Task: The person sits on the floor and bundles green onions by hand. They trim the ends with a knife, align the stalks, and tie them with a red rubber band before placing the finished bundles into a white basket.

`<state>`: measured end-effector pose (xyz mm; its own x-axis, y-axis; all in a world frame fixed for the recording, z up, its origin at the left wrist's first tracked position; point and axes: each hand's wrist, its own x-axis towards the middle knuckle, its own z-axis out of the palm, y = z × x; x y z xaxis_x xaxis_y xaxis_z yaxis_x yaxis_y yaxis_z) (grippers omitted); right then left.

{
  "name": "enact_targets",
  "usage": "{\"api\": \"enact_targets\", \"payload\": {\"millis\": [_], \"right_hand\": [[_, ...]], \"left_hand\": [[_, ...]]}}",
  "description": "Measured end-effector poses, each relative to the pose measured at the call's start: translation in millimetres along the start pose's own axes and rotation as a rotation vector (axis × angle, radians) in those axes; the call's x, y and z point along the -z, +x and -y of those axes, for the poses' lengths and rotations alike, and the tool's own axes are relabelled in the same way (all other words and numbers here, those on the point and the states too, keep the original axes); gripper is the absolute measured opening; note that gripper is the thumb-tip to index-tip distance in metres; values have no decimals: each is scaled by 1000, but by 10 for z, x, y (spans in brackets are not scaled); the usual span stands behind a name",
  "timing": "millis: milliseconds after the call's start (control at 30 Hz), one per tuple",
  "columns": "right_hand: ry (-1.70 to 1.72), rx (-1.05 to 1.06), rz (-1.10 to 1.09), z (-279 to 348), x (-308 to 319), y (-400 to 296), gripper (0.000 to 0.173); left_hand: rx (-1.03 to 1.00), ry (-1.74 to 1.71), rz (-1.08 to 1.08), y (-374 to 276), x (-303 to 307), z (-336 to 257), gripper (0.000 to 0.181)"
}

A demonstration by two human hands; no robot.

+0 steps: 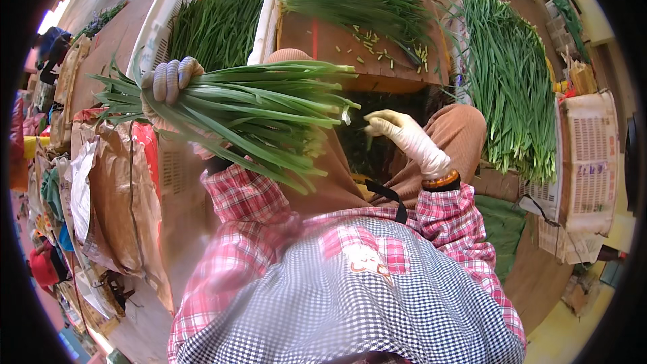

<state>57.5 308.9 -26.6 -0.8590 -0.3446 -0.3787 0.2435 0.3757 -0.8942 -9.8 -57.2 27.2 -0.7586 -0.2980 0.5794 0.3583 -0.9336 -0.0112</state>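
Observation:
My left hand point(174, 83), in a striped knit glove, is closed around the leafy end of a bunch of long green stalks, which look like garlic chives point(252, 106). The bunch lies sideways above my lap, its pale cut ends fanned out to the right. My right hand point(397, 134), in a thin whitish glove, is just right of those ends, its fingers bent. A blurred green scrap hangs at its fingertips; whether they pinch it I cannot tell. Beyond both hands, a loose pile of the same greens point(359, 2) rests on a brown board point(328, 60) with short cut stem pieces point(369, 40).
A white plastic crate point(270, 15) with upright greens stands at the upper left. More greens point(510, 81) are heaped on a crate at the right. Brown sacking point(113, 202) is at my left, a green cloth point(500, 227) at my right. A person in red point(43, 265) is far left.

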Motion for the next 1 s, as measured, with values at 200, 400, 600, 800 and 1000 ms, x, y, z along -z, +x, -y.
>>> {"api": "enact_targets", "payload": {"millis": [200,400,600,800,1000], "right_hand": [[996,67,260,97,-456,150,54],[1188,197,8,294,-768,181,35],[997,237,-69,258,-736,202,15],[720,250,-108,334,-619,131,9],[-187,206,-363,140,-431,194,13]], "left_hand": [[-87,-89,40,7,-19,86,15],[-74,-70,76,22,68,105,15],[-75,-93,74,37,101,134,17],[-16,-9,11,12,45,122,22],[131,58,-3,-8,17,271,21]]}}
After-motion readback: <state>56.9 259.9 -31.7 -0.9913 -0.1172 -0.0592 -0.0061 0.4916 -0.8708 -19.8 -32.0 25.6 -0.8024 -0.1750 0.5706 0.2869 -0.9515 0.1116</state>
